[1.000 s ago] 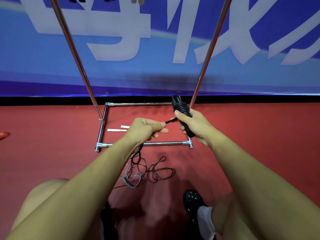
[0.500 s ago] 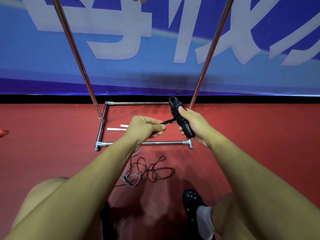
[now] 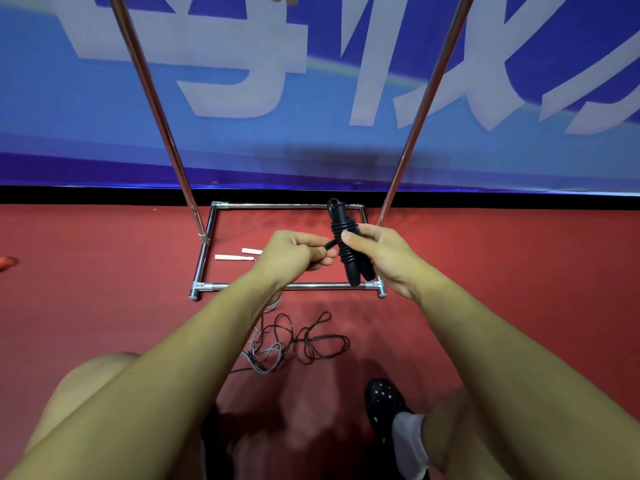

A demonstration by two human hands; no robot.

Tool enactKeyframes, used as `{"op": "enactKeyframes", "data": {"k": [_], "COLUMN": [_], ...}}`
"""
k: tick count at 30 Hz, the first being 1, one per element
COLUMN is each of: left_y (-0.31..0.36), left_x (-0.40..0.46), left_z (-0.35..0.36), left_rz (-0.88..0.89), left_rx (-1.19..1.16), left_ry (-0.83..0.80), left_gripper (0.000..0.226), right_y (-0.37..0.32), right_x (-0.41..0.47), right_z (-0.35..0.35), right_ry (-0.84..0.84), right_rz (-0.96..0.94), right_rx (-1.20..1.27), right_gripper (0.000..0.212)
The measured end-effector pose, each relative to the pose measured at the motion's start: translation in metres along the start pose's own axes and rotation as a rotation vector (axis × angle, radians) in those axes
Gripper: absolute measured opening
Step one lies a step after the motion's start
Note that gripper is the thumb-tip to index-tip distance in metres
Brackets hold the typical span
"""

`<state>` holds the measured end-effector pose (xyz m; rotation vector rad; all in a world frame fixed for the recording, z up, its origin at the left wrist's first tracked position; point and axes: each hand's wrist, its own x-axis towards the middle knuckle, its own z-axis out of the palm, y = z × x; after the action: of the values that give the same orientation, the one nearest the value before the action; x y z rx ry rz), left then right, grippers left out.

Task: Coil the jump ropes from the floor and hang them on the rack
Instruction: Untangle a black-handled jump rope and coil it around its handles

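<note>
Jump rope [image 3: 346, 244], black, is held upright in the right hand [image 3: 381, 251], fingers curled round handles and coil; the left hand [image 3: 294, 254] pinches its loose end. Judging by this, wrapping is nearly finished: tuck the end next, then hang it on the rack [image 3: 412, 140]. More ropes [image 3: 298, 341] lie on the floor.

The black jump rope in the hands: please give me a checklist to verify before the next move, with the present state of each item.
1. Right hand grips the black jump rope bundle, both handles together: ok.
2. Left hand pinches the free rope end in its fingers: ok.
3. Wraps sit tight around the handles: ok.
4. Free end tucked or secured: not ok.
5. Room on the top bar of the rack: cannot tell, out of view.
6. Floor cleared: not ok, tangled ropes remain.
</note>
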<state>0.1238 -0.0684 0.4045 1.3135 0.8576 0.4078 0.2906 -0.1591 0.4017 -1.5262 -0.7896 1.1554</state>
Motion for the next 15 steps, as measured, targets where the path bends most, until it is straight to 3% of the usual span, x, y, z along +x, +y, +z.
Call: {"op": "enactKeyframes", "data": {"k": [6, 11, 15], "left_y": [-0.0004, -0.0001, 0.0052], "left_x": [-0.0027, -0.0051, -0.0093], "left_z": [-0.0010, -0.0011, 0.0016], "left_rz": [0.017, -0.023, -0.120], "left_rx": [0.069, 0.047, 0.119], "left_ry": [-0.096, -0.112, -0.105], "left_gripper": [0.027, 0.019, 0.009], "right_y": [0.0034, 0.0034, -0.0041], "right_x": [0.0003, 0.0002, -0.0027], "right_z": [-0.0059, -0.0056, -0.0041], "right_ry": [-0.030, -0.022, -0.024], "right_rz": [0.027, 0.046, 0.046], "right_rx": [-0.043, -0.081, -0.111], "right_gripper": [0.034, 0.063, 0.053]}}
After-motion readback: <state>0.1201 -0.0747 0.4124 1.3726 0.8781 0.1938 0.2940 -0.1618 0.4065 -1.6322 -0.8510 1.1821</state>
